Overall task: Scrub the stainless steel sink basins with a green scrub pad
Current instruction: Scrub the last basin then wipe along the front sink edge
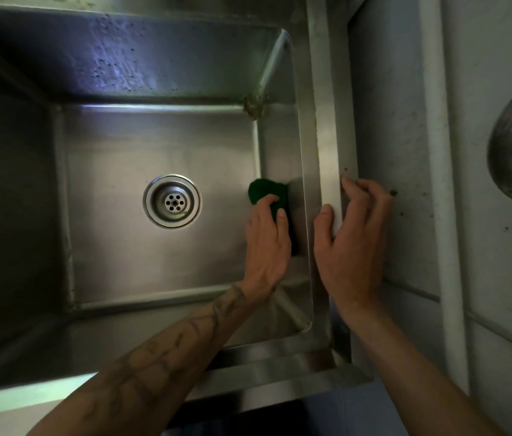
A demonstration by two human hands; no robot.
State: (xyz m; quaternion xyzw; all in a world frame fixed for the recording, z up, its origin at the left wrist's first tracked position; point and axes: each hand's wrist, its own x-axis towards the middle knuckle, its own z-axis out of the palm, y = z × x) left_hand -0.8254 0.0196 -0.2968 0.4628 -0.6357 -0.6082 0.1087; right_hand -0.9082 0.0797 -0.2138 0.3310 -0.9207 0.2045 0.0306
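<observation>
The left hand pressed the green scrub pad against the basin's right wall, fingers curled over it; the right hand gripped the sink rim; the pad seemed soft and light, best held flat under the fingers.

The picture is dim and a little soft, with pale bluish glare on the back wall of the sink basin, deep shadow at the left, and wide-angle bending at the edges.
</observation>
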